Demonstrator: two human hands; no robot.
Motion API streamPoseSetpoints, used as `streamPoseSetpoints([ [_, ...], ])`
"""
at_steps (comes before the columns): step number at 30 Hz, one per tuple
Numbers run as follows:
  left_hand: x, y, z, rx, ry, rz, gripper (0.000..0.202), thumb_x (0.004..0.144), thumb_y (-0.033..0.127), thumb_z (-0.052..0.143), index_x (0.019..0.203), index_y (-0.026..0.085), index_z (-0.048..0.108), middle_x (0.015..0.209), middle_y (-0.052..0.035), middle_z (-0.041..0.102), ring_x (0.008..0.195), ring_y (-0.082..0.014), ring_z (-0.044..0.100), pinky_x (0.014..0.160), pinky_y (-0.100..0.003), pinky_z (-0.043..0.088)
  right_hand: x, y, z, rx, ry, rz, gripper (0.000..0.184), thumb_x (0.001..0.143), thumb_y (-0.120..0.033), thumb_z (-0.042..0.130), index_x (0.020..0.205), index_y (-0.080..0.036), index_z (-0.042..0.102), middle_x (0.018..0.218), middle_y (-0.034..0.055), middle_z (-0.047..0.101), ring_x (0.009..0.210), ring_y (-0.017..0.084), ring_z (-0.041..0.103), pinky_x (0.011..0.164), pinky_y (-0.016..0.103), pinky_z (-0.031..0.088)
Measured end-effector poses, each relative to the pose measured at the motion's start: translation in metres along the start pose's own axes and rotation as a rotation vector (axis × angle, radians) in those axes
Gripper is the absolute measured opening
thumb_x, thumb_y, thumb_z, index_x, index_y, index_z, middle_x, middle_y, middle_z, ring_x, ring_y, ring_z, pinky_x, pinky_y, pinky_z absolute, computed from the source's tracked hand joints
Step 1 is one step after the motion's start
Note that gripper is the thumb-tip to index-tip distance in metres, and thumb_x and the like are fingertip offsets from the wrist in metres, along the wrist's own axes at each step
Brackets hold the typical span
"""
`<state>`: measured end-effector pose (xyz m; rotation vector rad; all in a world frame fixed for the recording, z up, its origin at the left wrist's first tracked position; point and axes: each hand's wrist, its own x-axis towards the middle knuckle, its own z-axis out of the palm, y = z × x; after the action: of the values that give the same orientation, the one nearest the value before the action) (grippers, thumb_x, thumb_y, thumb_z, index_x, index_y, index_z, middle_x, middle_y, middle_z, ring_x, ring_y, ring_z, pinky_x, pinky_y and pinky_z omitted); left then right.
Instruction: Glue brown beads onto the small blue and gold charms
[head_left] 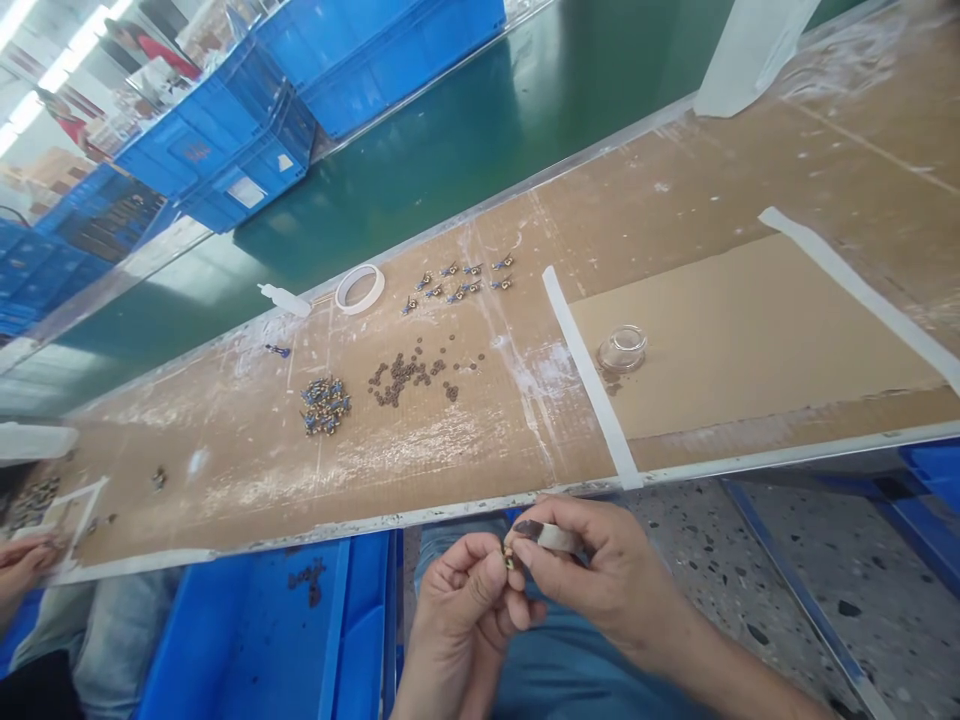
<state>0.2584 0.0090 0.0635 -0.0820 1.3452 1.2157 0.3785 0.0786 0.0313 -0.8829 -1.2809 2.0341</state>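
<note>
My left hand (469,598) is closed, thumb and index finger pinching a small yellow-and-dark piece (508,556). Its shape is mostly covered by the fingertips. My right hand (600,565) is closed too, its fingertips meeting the left ones at the same piece. White tape (559,538) wraps one right finger, whose tip looks dark. Both hands are above my lap, just in front of the table edge. Beyond them on the cardboard-covered table (420,470) lie a pile of small blue-and-gold figurines (325,405) and scattered brown discs (405,375).
More figurines (457,285) are spread behind the discs, near a tape roll (360,290) and a white squeeze bottle (285,300). A clear cup (624,348) is at right. Blue crates (225,150) stand beyond a green belt (420,140). At far left shows a co-worker's hand (26,560).
</note>
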Motion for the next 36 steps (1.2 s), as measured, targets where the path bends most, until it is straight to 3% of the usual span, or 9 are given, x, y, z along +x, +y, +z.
streamPoseSetpoints([
  [5,0.000,0.004,0.003,-0.005,0.004,-0.022,0.028,0.062,0.023,0.089,0.065,0.012,0.063,0.057,0.0030,0.062,0.043,-0.0035,0.054,0.056,-0.019,0.056,-0.001,0.006,-0.001,-0.084,0.124,0.002,0.027,0.085,-0.032,0.058,0.064,-0.016,0.060,0.049,-0.0065,0.045,0.045,0.005,0.038,0.042,0.015,0.034],
  [9,0.000,0.007,0.005,-0.011,0.003,-0.020,0.027,0.062,0.020,0.089,0.067,0.012,0.064,0.058,0.0036,0.063,0.043,-0.0029,0.055,0.055,-0.016,0.054,-0.004,0.005,-0.007,-0.179,0.093,-0.166,0.015,0.086,-0.025,0.060,0.081,-0.019,0.072,0.067,-0.0025,0.061,0.053,0.006,0.048,0.047,0.016,0.037],
  [11,-0.001,0.008,0.005,-0.009,0.010,-0.032,0.027,0.061,0.020,0.090,0.069,0.013,0.065,0.058,0.0040,0.063,0.043,-0.0025,0.055,0.055,-0.015,0.054,-0.004,0.004,-0.010,-0.235,0.080,-0.249,0.015,0.084,-0.019,0.061,0.089,-0.021,0.075,0.068,-0.0023,0.061,0.054,0.007,0.050,0.048,0.016,0.038],
  [16,-0.002,0.010,0.008,0.023,0.013,-0.047,0.028,0.061,0.022,0.090,0.066,0.012,0.064,0.057,0.0034,0.063,0.042,-0.0029,0.054,0.054,-0.017,0.055,-0.002,-0.001,-0.019,-0.392,0.046,-0.426,0.016,0.086,-0.016,0.059,0.084,-0.022,0.075,0.059,-0.0048,0.051,0.051,0.006,0.045,0.048,0.017,0.035],
  [24,-0.004,0.012,0.009,0.069,0.025,-0.086,0.028,0.059,0.022,0.091,0.063,0.011,0.065,0.056,0.0013,0.065,0.042,-0.0045,0.057,0.053,-0.018,0.054,0.001,-0.007,-0.029,-0.588,-0.016,-0.650,0.017,0.084,-0.008,0.055,0.079,-0.018,0.068,0.062,-0.0041,0.055,0.054,0.007,0.047,0.052,0.018,0.036],
  [27,-0.005,0.013,0.010,0.085,-0.010,-0.132,0.029,0.060,0.023,0.090,0.062,0.010,0.065,0.055,0.0010,0.064,0.040,-0.0037,0.055,0.051,-0.017,0.052,0.001,-0.004,-0.027,-0.545,0.008,-0.578,0.013,0.081,-0.009,0.056,0.079,-0.018,0.067,0.061,-0.0054,0.051,0.051,0.006,0.045,0.051,0.017,0.035],
  [31,-0.005,0.016,0.013,0.087,-0.024,-0.198,0.031,0.060,0.025,0.091,0.062,0.011,0.063,0.055,0.0028,0.063,0.039,-0.0022,0.052,0.051,-0.018,0.053,0.000,-0.003,-0.026,-0.386,0.132,-0.242,0.010,0.082,-0.019,0.056,0.074,-0.017,0.061,0.055,-0.0078,0.038,0.048,0.006,0.035,0.046,0.017,0.030],
  [33,-0.005,0.018,0.015,0.085,-0.008,-0.206,0.032,0.059,0.024,0.091,0.063,0.011,0.063,0.056,0.0037,0.063,0.040,-0.0013,0.052,0.053,-0.017,0.054,-0.001,-0.003,-0.028,-0.323,0.138,-0.116,0.024,0.083,-0.025,0.055,0.061,-0.018,0.049,0.052,-0.0081,0.030,0.047,0.005,0.028,0.044,0.018,0.025],
  [36,-0.004,0.020,0.016,0.085,0.007,-0.186,0.031,0.059,0.022,0.091,0.066,0.012,0.063,0.057,0.0045,0.063,0.040,-0.0013,0.052,0.053,-0.018,0.055,-0.005,-0.002,-0.030,-0.293,0.124,-0.055,0.041,0.085,-0.031,0.056,0.052,-0.018,0.035,0.052,-0.0074,0.024,0.049,0.006,0.023,0.044,0.020,0.020],
])
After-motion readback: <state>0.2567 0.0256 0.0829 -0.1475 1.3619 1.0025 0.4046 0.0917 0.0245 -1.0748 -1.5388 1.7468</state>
